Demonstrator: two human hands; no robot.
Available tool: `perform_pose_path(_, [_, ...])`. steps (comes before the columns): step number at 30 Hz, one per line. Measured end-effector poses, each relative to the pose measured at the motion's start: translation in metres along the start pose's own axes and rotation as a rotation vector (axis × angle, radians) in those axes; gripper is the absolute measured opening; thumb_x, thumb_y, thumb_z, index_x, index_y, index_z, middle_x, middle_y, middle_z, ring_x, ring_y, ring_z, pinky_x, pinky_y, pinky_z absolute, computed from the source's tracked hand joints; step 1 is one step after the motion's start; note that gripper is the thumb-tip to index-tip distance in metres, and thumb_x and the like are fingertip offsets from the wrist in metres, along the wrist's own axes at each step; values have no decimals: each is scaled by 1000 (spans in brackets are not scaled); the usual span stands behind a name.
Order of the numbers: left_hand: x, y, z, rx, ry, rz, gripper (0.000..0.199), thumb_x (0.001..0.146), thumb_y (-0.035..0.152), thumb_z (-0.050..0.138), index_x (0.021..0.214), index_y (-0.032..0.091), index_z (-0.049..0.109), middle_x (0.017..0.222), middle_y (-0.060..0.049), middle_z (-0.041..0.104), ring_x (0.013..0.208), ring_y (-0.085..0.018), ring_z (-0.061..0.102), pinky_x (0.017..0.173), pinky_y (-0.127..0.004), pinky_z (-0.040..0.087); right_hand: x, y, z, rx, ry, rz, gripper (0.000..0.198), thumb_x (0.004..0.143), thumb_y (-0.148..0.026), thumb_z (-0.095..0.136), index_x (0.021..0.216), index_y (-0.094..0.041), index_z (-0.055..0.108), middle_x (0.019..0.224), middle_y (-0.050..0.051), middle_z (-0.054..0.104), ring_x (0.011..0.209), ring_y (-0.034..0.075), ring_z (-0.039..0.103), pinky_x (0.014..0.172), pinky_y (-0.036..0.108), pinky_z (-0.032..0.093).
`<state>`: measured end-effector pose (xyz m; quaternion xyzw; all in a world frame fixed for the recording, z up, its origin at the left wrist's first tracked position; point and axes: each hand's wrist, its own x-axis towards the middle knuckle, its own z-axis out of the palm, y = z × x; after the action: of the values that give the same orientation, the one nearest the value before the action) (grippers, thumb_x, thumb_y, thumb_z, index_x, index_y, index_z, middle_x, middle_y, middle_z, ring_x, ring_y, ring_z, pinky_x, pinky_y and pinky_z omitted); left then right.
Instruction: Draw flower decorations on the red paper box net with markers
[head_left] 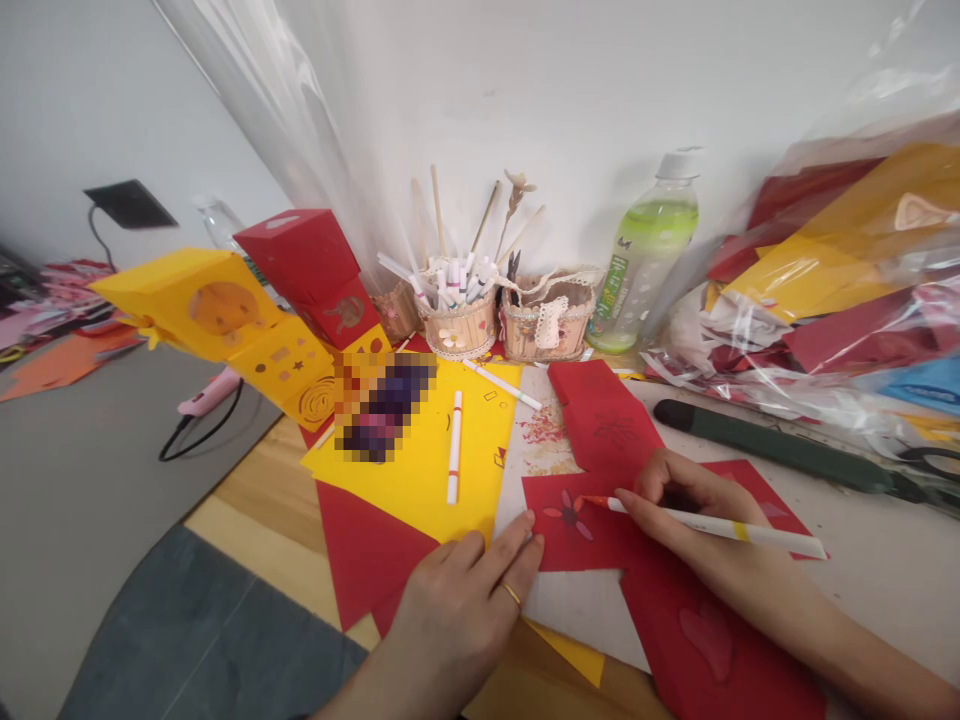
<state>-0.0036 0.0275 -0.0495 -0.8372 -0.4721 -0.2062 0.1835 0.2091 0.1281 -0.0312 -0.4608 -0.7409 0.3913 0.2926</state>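
My right hand point(697, 520) grips a white marker point(724, 526) with a yellow band. Its orange-red tip meets a small flower drawing point(568, 514) with pink petals and a dark centre. That flower is on a folded red paper piece point(540, 545) lying flat, with more red panels point(600, 400) spreading behind and below it. Fingers stretched out, my left hand point(469, 590) rests at the paper's left edge and wears a ring. Left of the red piece, another white marker point(454, 450) with red bands lies on yellow paper point(420, 490).
Yellow point(217, 300) and red point(307, 260) paper boxes stand at left. Behind are a basket of markers point(459, 325), a second basket point(547, 330) and a green drink bottle point(649, 250). A dark green tool point(772, 450) and a plastic bag of paper scraps point(840, 270) lie at right.
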Motion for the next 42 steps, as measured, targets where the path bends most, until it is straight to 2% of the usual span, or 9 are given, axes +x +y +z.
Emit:
perform_pose_path(11, [1, 0, 1, 18, 6, 11, 32, 90, 7, 34, 107, 11, 61, 114, -8, 63, 66, -14, 56, 54, -26, 50, 1, -4, 2, 2, -54, -35, 24, 81, -34, 55, 64, -21, 44, 59, -3, 49, 54, 12, 44, 47, 23, 35])
perform_pose_path(24, [0, 0, 1, 15, 0, 10, 31, 90, 8, 34, 107, 10, 60, 114, -9, 63, 69, -14, 57, 56, -27, 51, -1, 1, 1, -5, -51, -45, 23, 81, -31, 54, 64, -21, 43, 59, -3, 49, 55, 13, 44, 49, 24, 35])
perform_pose_path(34, [-1, -1, 2, 5, 0, 10, 31, 89, 6, 35, 108, 10, 60, 115, -9, 63, 70, -14, 59, 56, -27, 52, 2, -4, 0, 54, 52, 4, 27, 79, -34, 56, 60, -22, 41, 58, -3, 46, 53, 12, 42, 45, 23, 32])
perform_pose_path(39, [-2, -2, 1, 4, -25, 26, 32, 89, 6, 34, 109, 10, 59, 116, -10, 62, 76, -13, 60, 61, -24, 53, 5, -4, -4, 186, 154, 72, 35, 78, -39, 59, 57, -21, 39, 54, -4, 41, 50, 11, 37, 45, 23, 28])
perform_pose_path(42, [-1, -2, 0, -20, -6, 23, 34, 88, 3, 32, 112, 7, 56, 116, -13, 61, 82, -14, 61, 68, -24, 53, 7, -1, -5, 317, 163, 119, 40, 81, -44, 57, 56, -21, 37, 50, -6, 36, 46, 9, 30, 43, 24, 23])
